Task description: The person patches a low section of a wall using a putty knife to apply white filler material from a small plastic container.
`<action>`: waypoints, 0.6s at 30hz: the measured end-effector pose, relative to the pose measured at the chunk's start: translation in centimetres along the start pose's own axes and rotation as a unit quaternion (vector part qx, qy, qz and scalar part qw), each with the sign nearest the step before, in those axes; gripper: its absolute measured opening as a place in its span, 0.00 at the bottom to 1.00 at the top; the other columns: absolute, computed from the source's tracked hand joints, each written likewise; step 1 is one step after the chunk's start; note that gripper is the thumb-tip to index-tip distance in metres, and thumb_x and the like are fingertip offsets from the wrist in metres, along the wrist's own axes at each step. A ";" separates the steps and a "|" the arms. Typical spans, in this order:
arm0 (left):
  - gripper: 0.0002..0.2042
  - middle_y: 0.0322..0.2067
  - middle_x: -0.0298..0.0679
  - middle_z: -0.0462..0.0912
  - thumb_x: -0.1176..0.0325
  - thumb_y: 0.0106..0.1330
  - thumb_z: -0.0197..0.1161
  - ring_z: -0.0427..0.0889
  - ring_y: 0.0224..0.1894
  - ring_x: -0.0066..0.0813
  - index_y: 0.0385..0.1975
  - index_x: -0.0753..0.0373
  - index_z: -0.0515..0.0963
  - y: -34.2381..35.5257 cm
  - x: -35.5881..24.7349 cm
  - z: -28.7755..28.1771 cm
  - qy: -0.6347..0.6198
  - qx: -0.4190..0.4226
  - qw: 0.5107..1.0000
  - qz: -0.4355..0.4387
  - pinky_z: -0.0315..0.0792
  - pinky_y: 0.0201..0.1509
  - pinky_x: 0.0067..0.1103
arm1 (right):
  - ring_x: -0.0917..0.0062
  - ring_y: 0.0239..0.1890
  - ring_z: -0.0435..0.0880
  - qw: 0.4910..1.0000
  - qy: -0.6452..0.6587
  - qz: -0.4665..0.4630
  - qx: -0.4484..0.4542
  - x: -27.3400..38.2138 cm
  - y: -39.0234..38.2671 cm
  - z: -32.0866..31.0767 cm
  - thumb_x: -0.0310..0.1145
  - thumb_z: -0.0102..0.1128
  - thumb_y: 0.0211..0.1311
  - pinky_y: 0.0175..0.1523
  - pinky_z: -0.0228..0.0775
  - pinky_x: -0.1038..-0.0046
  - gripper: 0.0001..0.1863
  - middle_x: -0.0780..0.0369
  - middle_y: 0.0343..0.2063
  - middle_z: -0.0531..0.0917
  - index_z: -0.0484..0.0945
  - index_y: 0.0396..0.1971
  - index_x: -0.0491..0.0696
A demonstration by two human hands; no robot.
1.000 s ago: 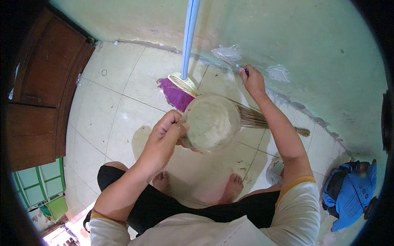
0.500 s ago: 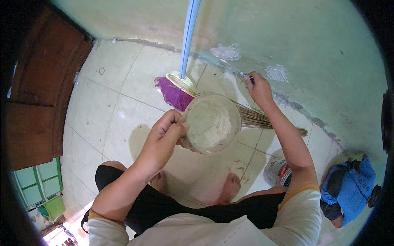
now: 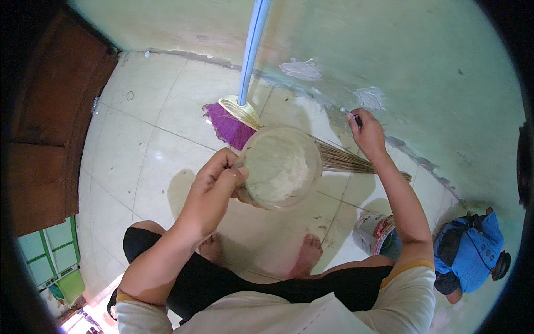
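Note:
My left hand (image 3: 214,186) grips the rim of a round, clear plastic tub (image 3: 315,186) from its left side, thumb over the edge. Whitish paste (image 3: 286,178) coats the inside of the tub. Close to the wall, my right hand (image 3: 368,133) is closed round the dark handle of a putty knife (image 3: 357,119); its blade is hard to make out. Two white smeared patches, a left patch (image 3: 301,69) and a right patch (image 3: 370,98), mark the green wall (image 3: 406,44) low down, just beyond the right hand.
A broom with purple bristles (image 3: 231,127) and a blue handle (image 3: 253,50) leans at the wall. Behind the tub lies a stick broom (image 3: 347,158). A printed bucket (image 3: 370,231) stands by my right knee, with a blue cloth bundle (image 3: 473,250) farther right. Brown wooden furniture (image 3: 41,128) stands left.
My right hand has moved right and slightly down along the wall, away from the left patch. The tub stays in my left hand, nearly unmoved. The view has shifted slightly.

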State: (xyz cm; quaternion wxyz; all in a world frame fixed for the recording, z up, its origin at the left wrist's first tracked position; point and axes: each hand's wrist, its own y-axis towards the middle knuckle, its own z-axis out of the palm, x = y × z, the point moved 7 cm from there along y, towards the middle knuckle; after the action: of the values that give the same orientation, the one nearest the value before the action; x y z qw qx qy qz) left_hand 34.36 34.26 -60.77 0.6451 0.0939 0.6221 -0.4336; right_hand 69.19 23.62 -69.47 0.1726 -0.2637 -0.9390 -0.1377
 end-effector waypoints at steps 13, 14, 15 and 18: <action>0.03 0.26 0.30 0.69 0.71 0.67 0.50 0.72 0.29 0.18 0.31 0.60 0.67 0.6 1.3 0.5 -0.022 -0.009 1.000 -0.020 0.72 0.35 0.20 | 0.63 0.31 0.83 0.996 0.054 0.069 0.013 -7.2 -1.7 -3.0 0.45 0.64 0.59 0.38 0.74 0.67 0.18 0.54 0.29 0.83 0.80 0.35 0.45; 0.03 0.26 0.30 0.68 0.71 0.67 0.50 0.72 0.29 0.18 0.31 0.59 0.67 0.5 1.0 0.6 -0.020 -0.013 0.999 -0.023 0.72 0.34 0.20 | 0.63 0.31 0.83 0.997 0.048 0.055 0.018 -7.7 -2.1 -3.0 0.45 0.65 0.59 0.38 0.74 0.67 0.17 0.55 0.29 0.83 0.80 0.35 0.45; 0.03 0.26 0.30 0.68 0.71 0.67 0.50 0.71 0.29 0.18 0.31 0.59 0.66 0.4 1.0 0.6 -0.019 -0.022 0.999 -0.025 0.72 0.34 0.21 | 0.63 0.32 0.83 0.997 0.040 0.055 0.023 -8.3 -2.6 -3.5 0.45 0.64 0.59 0.39 0.74 0.67 0.17 0.55 0.29 0.83 0.80 0.35 0.45; 0.02 0.27 0.29 0.70 0.70 0.67 0.50 0.71 0.30 0.18 0.31 0.58 0.67 0.6 1.4 0.8 -0.021 -0.023 0.999 -0.026 0.71 0.34 0.20 | 0.63 0.31 0.83 0.997 0.030 0.066 0.033 -10.9 -5.4 -5.9 0.46 0.65 0.58 0.39 0.75 0.67 0.17 0.55 0.30 0.84 0.81 0.35 0.46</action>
State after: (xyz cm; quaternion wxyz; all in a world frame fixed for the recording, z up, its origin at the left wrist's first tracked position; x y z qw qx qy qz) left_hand 35.15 33.47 -62.05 0.6487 0.0539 0.6207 -0.4372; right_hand 76.47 12.25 -69.37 0.2184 -0.3153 -0.9178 -0.1027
